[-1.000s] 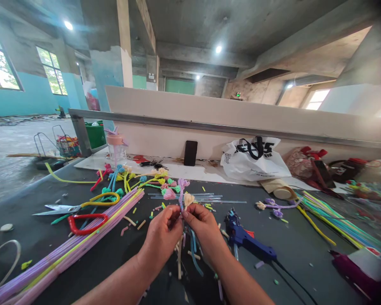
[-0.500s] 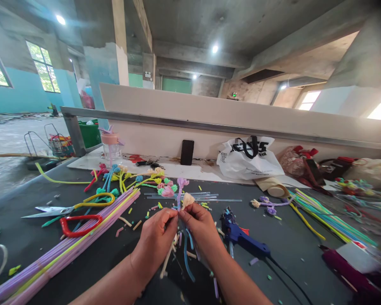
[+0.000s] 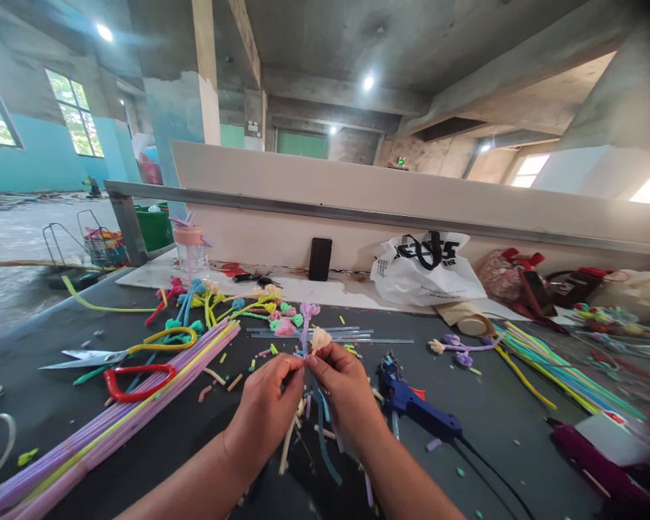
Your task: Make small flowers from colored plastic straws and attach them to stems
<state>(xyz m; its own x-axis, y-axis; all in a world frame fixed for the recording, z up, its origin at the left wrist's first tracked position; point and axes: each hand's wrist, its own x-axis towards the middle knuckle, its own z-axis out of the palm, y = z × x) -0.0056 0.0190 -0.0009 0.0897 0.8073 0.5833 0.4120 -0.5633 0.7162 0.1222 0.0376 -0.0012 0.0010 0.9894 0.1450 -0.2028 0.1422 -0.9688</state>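
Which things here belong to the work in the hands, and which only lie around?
In the work: left hand, right hand, pipe-cleaner flower bundle.

Lying around: blue glue gun, scissors, black phone, white plastic bag, long pipe cleaners.

Left hand (image 3: 268, 404) and right hand (image 3: 342, 383) pinch a pipe-cleaner flower bunch (image 3: 310, 334) beside a blue glue gun (image 3: 412, 404).

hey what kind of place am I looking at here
Probably a makeshift craft workshop in an unfinished concrete building. A dark worktable is strewn with pipe cleaners, a blue glue gun and scissors, and both hands pinch a small pipe-cleaner flower bunch.
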